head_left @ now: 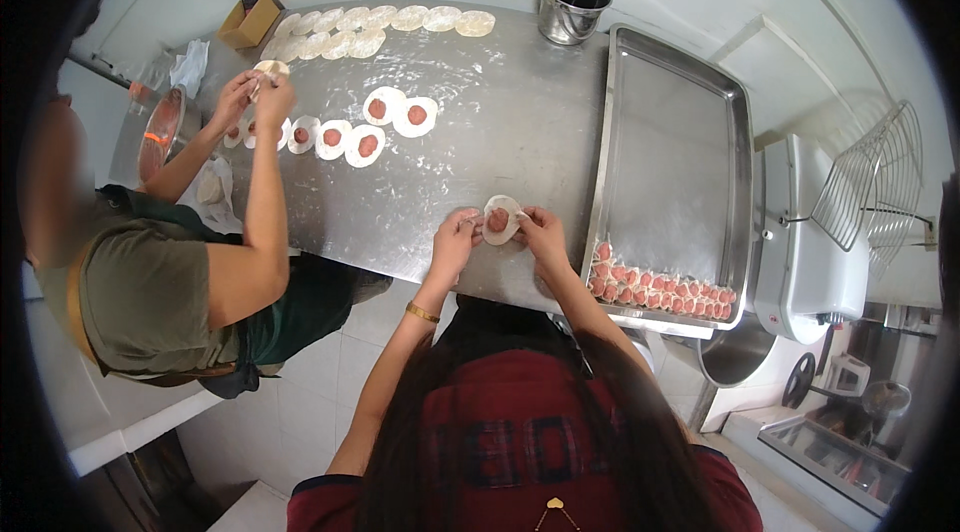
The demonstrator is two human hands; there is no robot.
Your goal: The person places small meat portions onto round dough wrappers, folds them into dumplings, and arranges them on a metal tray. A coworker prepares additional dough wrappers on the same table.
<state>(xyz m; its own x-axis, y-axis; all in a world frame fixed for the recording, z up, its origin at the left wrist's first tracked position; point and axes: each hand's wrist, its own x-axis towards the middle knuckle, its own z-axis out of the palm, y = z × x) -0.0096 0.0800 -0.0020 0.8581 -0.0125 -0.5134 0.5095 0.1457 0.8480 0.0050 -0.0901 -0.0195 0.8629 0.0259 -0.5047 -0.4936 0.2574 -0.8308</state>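
Between my two hands, near the front edge of the steel table, is a round dough wrapper [503,204] with a lump of pinkish meat filling [498,220] at its middle. The fingers of my left hand [457,235] pinch its left rim. On the opposite side, my right hand [543,235] grips the right rim. To my right stands a deep metal tray [665,132], with rows of filled dumplings [665,290] packed along its near end. Farther left on the table lie several flat wrappers topped with meat, among them a filled wrapper [415,117].
Plain wrappers [410,18] line the far edge of the floured table [480,142]. A co-worker [170,272] at the left holds a wrapper [270,68] beside a meat bowl [160,137]. A steel bucket [568,22], a cardboard box [248,24] and a white appliance [800,262] stand around.
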